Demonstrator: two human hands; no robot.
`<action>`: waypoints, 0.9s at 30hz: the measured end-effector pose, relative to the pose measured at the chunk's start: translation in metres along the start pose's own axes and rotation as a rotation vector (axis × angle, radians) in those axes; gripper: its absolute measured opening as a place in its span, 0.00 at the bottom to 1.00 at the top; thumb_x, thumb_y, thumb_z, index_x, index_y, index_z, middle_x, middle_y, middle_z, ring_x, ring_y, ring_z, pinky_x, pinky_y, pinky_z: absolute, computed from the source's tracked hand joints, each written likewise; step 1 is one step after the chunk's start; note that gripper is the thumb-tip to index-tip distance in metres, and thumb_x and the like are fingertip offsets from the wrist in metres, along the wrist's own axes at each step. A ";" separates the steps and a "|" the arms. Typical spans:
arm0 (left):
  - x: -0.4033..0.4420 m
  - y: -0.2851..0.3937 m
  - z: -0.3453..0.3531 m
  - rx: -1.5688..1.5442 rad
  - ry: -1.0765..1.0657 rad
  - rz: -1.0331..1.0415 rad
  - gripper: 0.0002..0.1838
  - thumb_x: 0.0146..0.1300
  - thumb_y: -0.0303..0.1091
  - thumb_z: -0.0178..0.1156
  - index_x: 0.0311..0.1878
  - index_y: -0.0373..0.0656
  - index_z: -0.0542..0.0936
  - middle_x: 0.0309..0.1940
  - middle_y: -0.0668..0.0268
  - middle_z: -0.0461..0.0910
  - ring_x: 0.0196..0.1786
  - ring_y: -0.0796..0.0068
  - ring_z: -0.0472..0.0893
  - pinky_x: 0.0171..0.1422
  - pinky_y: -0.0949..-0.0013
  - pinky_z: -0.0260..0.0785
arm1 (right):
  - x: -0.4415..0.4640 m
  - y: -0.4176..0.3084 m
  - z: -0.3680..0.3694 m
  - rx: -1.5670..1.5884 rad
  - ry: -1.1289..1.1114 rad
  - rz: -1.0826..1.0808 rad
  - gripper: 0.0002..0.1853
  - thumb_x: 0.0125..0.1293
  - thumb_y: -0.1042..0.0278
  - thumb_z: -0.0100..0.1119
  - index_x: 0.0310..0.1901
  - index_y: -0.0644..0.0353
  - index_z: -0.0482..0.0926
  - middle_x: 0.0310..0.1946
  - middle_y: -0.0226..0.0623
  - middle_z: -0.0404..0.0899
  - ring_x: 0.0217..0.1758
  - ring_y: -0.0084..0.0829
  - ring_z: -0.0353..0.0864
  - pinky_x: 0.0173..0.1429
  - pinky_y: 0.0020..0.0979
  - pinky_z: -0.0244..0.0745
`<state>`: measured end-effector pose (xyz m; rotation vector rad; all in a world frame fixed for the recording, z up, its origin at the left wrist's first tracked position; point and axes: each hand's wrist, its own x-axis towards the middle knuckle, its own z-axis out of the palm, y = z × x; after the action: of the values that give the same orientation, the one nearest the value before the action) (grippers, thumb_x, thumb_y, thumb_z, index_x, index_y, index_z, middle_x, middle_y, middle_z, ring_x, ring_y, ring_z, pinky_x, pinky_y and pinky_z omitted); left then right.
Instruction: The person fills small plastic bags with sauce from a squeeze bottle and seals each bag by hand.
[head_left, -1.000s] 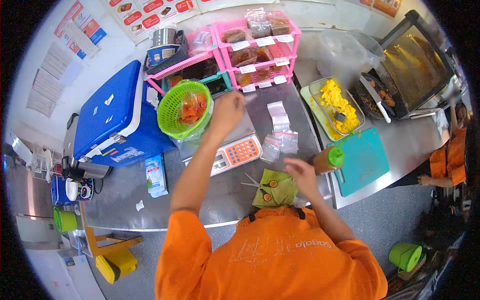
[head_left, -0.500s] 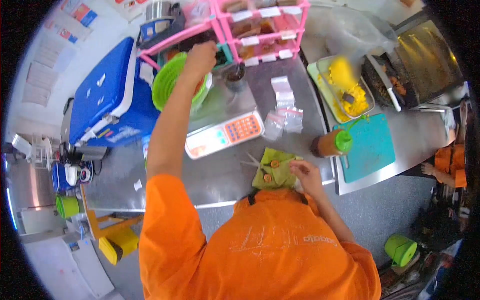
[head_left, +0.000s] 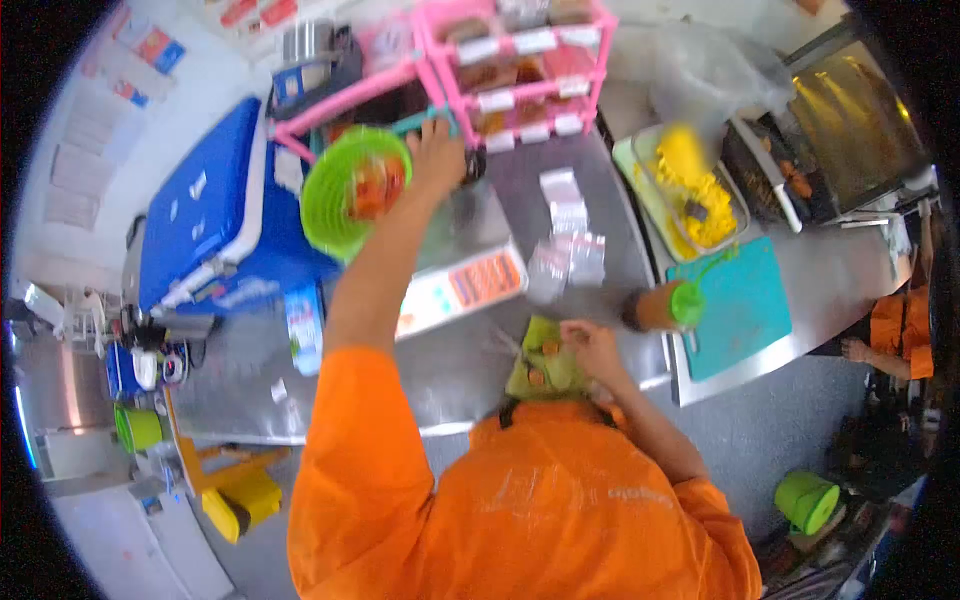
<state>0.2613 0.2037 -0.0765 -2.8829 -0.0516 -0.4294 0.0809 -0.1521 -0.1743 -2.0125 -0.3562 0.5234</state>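
Observation:
My left hand (head_left: 437,162) is over the far side of the scale (head_left: 465,285), fingers apart and blurred, between the green basket (head_left: 322,205) and a small dark object (head_left: 474,165). Orange-red food in clear plastic (head_left: 377,187) lies in the basket. My right hand (head_left: 592,350) hovers low at the right edge of a folded green cloth (head_left: 560,375), its fingers loosely bent with nothing visible in them. Scissors with orange-ringed handles (head_left: 537,377) rest on the cloth. Small clear bags (head_left: 568,262) lie right of the scale.
A blue cooler (head_left: 205,205) stands left, pink racks (head_left: 450,85) at the back. To the right are a sauce bottle (head_left: 660,307), a teal board (head_left: 745,320), a tray of yellow food (head_left: 708,205) and a knife (head_left: 765,170). Another person's orange sleeve (head_left: 888,320) shows far right.
My left hand first moved from the scale to above the basket, then back right beside the dark object, which was not visible at first. My right hand has come down to the cloth. The view has shifted.

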 end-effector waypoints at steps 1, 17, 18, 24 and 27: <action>0.002 0.002 0.002 -0.016 -0.015 0.015 0.14 0.52 0.31 0.61 0.44 0.44 0.82 0.53 0.58 0.74 0.60 0.54 0.69 0.56 0.43 0.60 | 0.017 0.003 0.003 0.002 0.039 -0.035 0.11 0.60 0.73 0.63 0.45 0.62 0.82 0.41 0.43 0.83 0.39 0.28 0.83 0.43 0.30 0.78; 0.234 0.003 -0.165 -0.447 -0.115 0.232 0.07 0.59 0.29 0.56 0.39 0.38 0.77 0.35 0.50 0.83 0.43 0.48 0.82 0.45 0.53 0.72 | 0.133 0.052 0.021 -0.569 0.572 -0.150 0.14 0.55 0.59 0.66 0.45 0.42 0.86 0.60 0.31 0.72 0.66 0.47 0.61 0.65 0.56 0.52; 0.247 0.007 -0.155 -0.454 -0.117 0.245 0.07 0.59 0.29 0.56 0.39 0.38 0.77 0.35 0.50 0.83 0.43 0.48 0.82 0.45 0.53 0.72 | 0.133 0.051 0.016 -0.573 0.580 -0.137 0.14 0.55 0.59 0.66 0.45 0.42 0.86 0.60 0.31 0.72 0.66 0.47 0.61 0.65 0.56 0.52; 0.292 0.005 -0.098 -0.425 -0.124 0.198 0.12 0.55 0.27 0.57 0.42 0.43 0.81 0.43 0.51 0.82 0.47 0.51 0.82 0.51 0.56 0.73 | 0.145 0.046 0.007 -0.463 0.626 -0.181 0.08 0.55 0.65 0.64 0.38 0.47 0.83 0.49 0.30 0.78 0.60 0.42 0.68 0.65 0.55 0.53; 0.293 0.006 -0.115 -0.396 -0.129 0.255 0.13 0.55 0.28 0.57 0.44 0.43 0.83 0.43 0.51 0.83 0.47 0.52 0.82 0.52 0.57 0.73 | 0.143 0.034 -0.002 -0.454 0.558 -0.136 0.07 0.56 0.70 0.62 0.38 0.51 0.81 0.44 0.32 0.80 0.57 0.39 0.71 0.64 0.56 0.53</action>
<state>0.5094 0.1725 0.1148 -3.2384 0.4216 -0.2239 0.2071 -0.1046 -0.2341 -2.4406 -0.2762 -0.2356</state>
